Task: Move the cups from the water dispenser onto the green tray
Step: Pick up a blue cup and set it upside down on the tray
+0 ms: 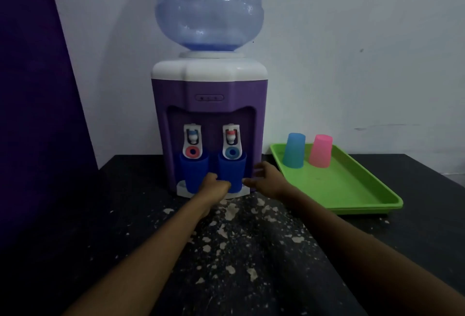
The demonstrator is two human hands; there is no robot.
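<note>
Two dark blue cups stand upright in the bay of the purple water dispenser (pixel 208 94), the left cup (pixel 192 172) under the left tap and the right cup (pixel 232 169) under the right tap. My left hand (pixel 214 186) is low between the two cups with its fingers curled, touching their bases; whether it grips either cup is unclear. My right hand (pixel 261 177) sits just right of the right cup, fingers spread, holding nothing. The green tray (pixel 352 190) lies to the right of the dispenser.
A light blue cup (pixel 294 151) and a pink cup (pixel 320 151) stand upside down at the tray's far end. The dark tabletop (pixel 226 252) is speckled with pale flecks. A white wall is behind, and a purple panel (pixel 32 89) stands at the left.
</note>
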